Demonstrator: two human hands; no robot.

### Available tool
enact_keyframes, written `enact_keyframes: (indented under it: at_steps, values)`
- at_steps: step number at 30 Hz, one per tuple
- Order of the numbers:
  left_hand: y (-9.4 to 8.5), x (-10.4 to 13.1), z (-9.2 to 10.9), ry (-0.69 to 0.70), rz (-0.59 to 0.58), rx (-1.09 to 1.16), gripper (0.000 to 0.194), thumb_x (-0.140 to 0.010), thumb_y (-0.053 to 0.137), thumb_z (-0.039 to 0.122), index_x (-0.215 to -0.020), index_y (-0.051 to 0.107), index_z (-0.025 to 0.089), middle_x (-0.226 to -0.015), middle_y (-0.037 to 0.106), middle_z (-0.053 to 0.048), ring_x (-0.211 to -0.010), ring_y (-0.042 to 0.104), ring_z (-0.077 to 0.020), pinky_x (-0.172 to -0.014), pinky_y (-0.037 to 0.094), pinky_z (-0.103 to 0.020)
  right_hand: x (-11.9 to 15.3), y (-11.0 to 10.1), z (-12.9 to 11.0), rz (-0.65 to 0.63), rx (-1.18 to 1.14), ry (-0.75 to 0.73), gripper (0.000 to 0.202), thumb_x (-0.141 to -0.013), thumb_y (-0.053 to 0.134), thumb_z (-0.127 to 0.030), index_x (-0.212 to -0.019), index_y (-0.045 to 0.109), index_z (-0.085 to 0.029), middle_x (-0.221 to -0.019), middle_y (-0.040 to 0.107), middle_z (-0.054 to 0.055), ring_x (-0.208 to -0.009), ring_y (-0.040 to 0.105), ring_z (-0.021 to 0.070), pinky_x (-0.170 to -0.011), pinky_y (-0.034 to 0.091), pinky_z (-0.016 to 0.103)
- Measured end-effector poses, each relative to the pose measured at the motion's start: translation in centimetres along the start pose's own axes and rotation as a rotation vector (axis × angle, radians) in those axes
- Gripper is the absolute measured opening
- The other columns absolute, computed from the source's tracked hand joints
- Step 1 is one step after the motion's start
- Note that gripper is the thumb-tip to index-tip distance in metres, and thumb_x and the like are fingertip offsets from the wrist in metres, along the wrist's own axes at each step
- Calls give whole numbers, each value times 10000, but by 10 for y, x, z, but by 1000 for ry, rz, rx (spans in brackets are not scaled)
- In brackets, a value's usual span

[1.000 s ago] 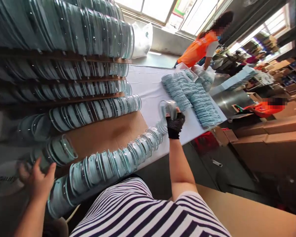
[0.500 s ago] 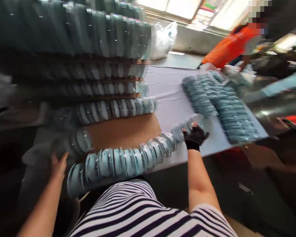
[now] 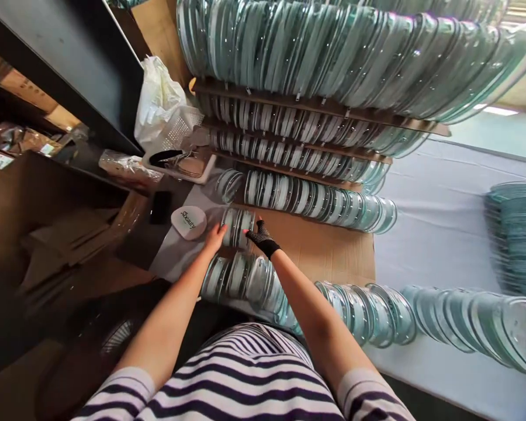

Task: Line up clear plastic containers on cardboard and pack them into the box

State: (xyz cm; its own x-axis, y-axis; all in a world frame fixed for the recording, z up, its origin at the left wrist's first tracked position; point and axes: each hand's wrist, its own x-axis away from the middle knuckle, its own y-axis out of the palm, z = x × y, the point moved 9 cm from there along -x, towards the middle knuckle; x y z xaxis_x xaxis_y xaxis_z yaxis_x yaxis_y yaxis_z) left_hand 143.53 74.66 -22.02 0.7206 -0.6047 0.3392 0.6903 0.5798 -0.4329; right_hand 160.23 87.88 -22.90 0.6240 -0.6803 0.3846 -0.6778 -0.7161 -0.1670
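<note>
A short row of round glass discs (image 3: 238, 228) stands on edge on the table in front of me. My left hand (image 3: 215, 237) is closed against its left end, thumb and fingers at the rims. On its right end, my right hand (image 3: 263, 237) in a black fingerless glove holds the row from the other side. Just below, nearer my body, runs a long row of similar glass discs (image 3: 241, 278), partly hidden by my right forearm. Behind my hands another row of discs (image 3: 315, 196) stands along the cardboard.
Wooden-edged shelves (image 3: 289, 99) packed with glass discs rise behind. At left are a white plastic basket (image 3: 204, 172), a rounded white object with lettering (image 3: 188, 223) and a dark phone-like rectangle (image 3: 160, 207). A cardboard sheet (image 3: 333, 245) lies on the table; stacked glass (image 3: 523, 240) stands at right.
My view has swung left. My right hand has left the far right end of the front row and joined my left hand at the short row of glass discs.
</note>
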Motion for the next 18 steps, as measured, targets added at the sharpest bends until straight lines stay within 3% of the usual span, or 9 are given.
enact_keyframes:
  at_steps: [2,5,7,10,13,18]
  values:
    - [3,-1,1,-6,-20,-19,256,-919,598,313,-1105,709,177,-1157,742,-112,-1169,654,-280,-1044,467,-390,-6,4,4,-43,-156,26,807,-746,698,-468,-1464,426,-219,-1437,555,115,-1299,527,259,-1091,438,422]
    - [6,-3,-1,-22,-20,-31,222,-912,605,318,-1044,721,183,-1072,757,-102,-1115,670,-280,-1008,471,-381,-5,-10,9,-44,-263,52,632,-785,650,-486,-1356,537,-238,-1341,621,83,-1150,598,229,-959,518,385]
    - [9,-4,-3,-38,-9,-23,212,-912,607,326,-1017,722,183,-1024,758,-104,-1104,669,-286,-1008,461,-389,-4,-13,11,-9,-279,72,588,-768,669,-471,-1297,575,-232,-1260,656,77,-1061,616,218,-877,543,357]
    - [11,-4,-6,-61,6,15,201,-907,615,320,-1017,718,186,-1014,754,-103,-1118,658,-291,-1031,441,-402,-5,-1,16,37,-303,93,575,-709,728,-440,-1234,599,-246,-1126,691,50,-981,616,197,-813,552,313]
    - [7,-7,-10,-85,25,88,193,-898,632,323,-1007,717,186,-1071,747,-107,-1161,637,-285,-1058,425,-390,-3,3,29,42,-352,134,550,-691,740,-490,-1173,602,-263,-984,701,16,-854,624,176,-727,562,301]
    - [-6,-16,-27,-186,37,276,323,-889,654,459,-1070,702,196,-1121,740,-105,-1116,667,-248,-964,505,-345,11,-42,54,43,-485,212,607,-686,717,-623,-1139,590,-239,-898,685,35,-734,627,179,-634,573,336]
